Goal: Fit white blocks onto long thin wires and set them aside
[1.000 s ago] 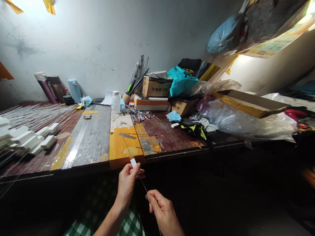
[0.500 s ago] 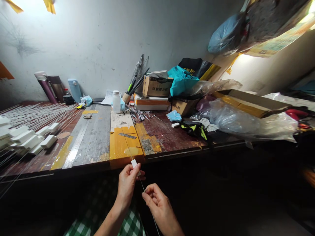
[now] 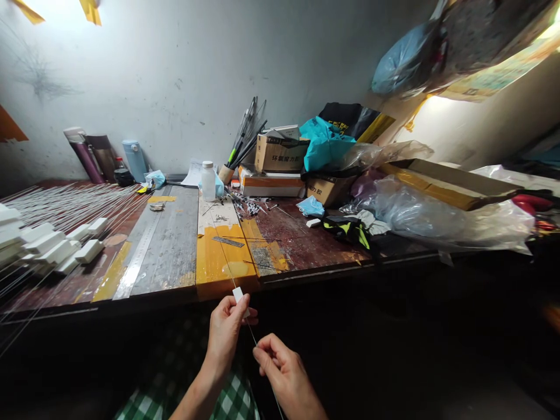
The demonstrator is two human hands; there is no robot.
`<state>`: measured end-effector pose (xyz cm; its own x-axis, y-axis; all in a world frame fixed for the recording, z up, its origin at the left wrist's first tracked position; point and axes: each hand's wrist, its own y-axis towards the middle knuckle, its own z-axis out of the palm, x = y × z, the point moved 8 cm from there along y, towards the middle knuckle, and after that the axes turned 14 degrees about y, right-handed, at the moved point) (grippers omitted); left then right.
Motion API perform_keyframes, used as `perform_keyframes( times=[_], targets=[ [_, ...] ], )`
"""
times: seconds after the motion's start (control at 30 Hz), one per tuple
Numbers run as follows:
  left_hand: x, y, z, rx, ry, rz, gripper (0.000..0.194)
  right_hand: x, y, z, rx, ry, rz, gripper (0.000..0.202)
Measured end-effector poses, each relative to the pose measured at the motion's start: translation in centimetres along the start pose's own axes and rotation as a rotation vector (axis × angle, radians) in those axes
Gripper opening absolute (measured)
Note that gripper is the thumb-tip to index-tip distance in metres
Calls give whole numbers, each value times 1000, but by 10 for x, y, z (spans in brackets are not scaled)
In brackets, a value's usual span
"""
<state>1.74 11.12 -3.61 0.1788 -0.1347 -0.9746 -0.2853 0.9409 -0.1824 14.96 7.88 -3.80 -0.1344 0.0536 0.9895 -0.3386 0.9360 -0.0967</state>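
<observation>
Just in front of the bench edge, my left hand (image 3: 226, 326) pinches a small white block (image 3: 238, 294) between thumb and fingers. A thin rod (image 3: 225, 254) runs through or along the block; I cannot tell which. Its far part reaches over the yellow-taped strip of the bench, and its near part slants down past my right hand (image 3: 283, 368). The right thumb and forefinger are closed on the rod below the block. Many similar white blocks (image 3: 55, 249) on thin rods lie stacked at the left.
On the bench (image 3: 301, 251) are a metal ruler (image 3: 139, 256), a small steel strip (image 3: 228, 241) and a white bottle (image 3: 209, 182). Behind stand cartons (image 3: 280, 153) and a cup of thin rods (image 3: 226, 174). Plastic bags (image 3: 420, 213) and an open box (image 3: 450, 184) crowd the right.
My right hand has slid slightly down along the rod, away from the block. The left hand keeps its pinch on the block. The view has shifted a little.
</observation>
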Motion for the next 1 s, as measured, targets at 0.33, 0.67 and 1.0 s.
perform_keyframes(
  times=[0.33,0.67,1.0],
  targets=[
    [2,-3,-4,-14,-18,-27,36,-8,-3,2,40,54,37,23],
    [2,-7,-9,-11,13,-36,34,2,-5,7,77,-25,5,27],
    [7,-6,-4,12,3,-23,34,-2,-11,4,81,-7,41,31]
  ],
)
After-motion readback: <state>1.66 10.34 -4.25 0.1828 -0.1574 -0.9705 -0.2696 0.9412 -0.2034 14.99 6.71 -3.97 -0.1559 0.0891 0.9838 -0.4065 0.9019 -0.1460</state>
